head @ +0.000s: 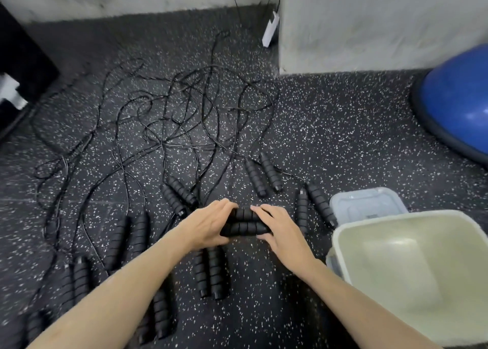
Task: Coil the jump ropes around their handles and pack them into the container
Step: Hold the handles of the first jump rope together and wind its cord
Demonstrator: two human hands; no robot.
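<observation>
left hand (208,225) + right hand (280,229) clasp paired handles (247,223) together, ready for coiling | container (412,266) just right, holds nothing | ropes (184,110) tangled beyond

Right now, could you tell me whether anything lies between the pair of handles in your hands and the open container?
Nothing visible blocks it: the held handles have only bare floor toward the container, which is open and looks empty.

Frame centre: left hand (208,227) and right hand (280,232) grip opposite ends of a pair of black handles (247,221) lying side by side. Upper centre – tangled ropes (195,105) on speckled floor (330,137). Lower right: open container (340,243), lid (367,203) just behind. Right edge – blue ball (459,97). More handle pairs (211,274) lie lower left and centre.
</observation>
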